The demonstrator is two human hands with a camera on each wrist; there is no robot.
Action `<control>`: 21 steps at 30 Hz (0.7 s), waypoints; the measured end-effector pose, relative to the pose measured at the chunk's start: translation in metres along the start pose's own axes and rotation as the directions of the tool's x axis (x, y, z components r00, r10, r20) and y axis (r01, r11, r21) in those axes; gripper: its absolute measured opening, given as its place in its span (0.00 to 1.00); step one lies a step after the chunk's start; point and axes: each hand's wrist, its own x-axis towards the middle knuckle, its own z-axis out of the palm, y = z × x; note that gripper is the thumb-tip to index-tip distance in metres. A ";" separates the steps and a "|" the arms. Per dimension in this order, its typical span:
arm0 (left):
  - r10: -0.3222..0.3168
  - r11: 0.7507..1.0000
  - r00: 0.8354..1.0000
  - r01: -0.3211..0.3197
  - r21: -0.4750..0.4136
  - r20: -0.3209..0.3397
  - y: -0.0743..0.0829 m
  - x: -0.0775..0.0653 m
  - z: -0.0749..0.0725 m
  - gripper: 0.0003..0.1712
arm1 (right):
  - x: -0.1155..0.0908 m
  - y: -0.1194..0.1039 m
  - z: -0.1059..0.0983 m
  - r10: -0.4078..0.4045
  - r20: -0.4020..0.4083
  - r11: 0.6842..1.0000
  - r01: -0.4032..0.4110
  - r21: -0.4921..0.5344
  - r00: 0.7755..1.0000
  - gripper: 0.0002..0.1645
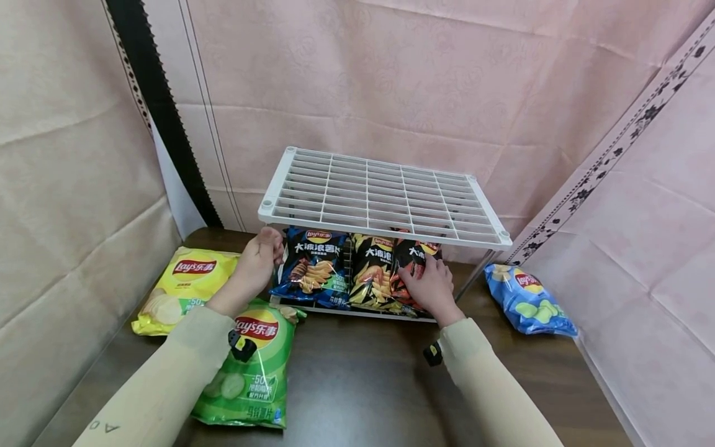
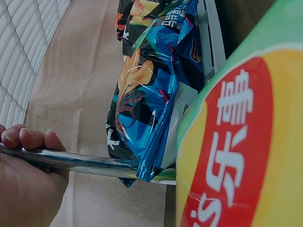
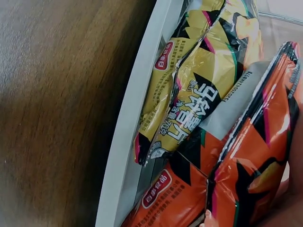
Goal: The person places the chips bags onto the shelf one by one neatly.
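Note:
My left hand (image 1: pixel 258 264) grips a shiny metal post (image 2: pixel 90 161) of the white two-tier rack (image 1: pixel 279 179), its fingers curled round it. Beside that post a blue-and-black chip bag (image 1: pixel 313 264) stands upright on the lower tier. A yellow-and-black chip bag (image 1: pixel 370 273) stands in the middle. At the right end, my right hand (image 1: pixel 432 287) holds a red-and-black chip bag (image 3: pixel 251 175) by its side, next to the yellow-and-black one. In the right wrist view most of this hand is cut off by the frame edge.
On the table's left lie a yellow chip bag (image 1: pixel 190 279) and, nearer, a green chip bag (image 1: pixel 251 372) under the left forearm. A light-blue chip bag (image 1: pixel 530 301) lies right of the rack against the cloth wall (image 1: pixel 642 248). The rack's upper grid overhangs the standing bags.

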 end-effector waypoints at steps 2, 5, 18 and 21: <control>-0.001 1.000 1.000 0.001 0.004 0.008 0.000 -0.001 0.001 0.35 | -0.001 0.003 0.002 0.016 0.015 1.000 -0.016 0.013 1.000 0.54; 0.008 1.000 1.000 -0.008 0.000 0.011 -0.002 -0.001 0.002 0.34 | -0.002 0.006 0.004 0.029 0.024 0.999 -0.030 0.042 0.999 0.53; 0.004 1.000 1.000 -0.004 -0.007 -0.010 -0.001 0.000 0.001 0.35 | -0.008 0.004 0.000 -0.034 -0.051 0.992 0.040 0.121 0.998 0.49; 0.015 1.000 1.000 -0.015 -0.003 -0.013 -0.001 0.001 0.000 0.34 | -0.012 0.001 -0.003 -0.077 -0.081 0.988 0.087 0.129 0.994 0.47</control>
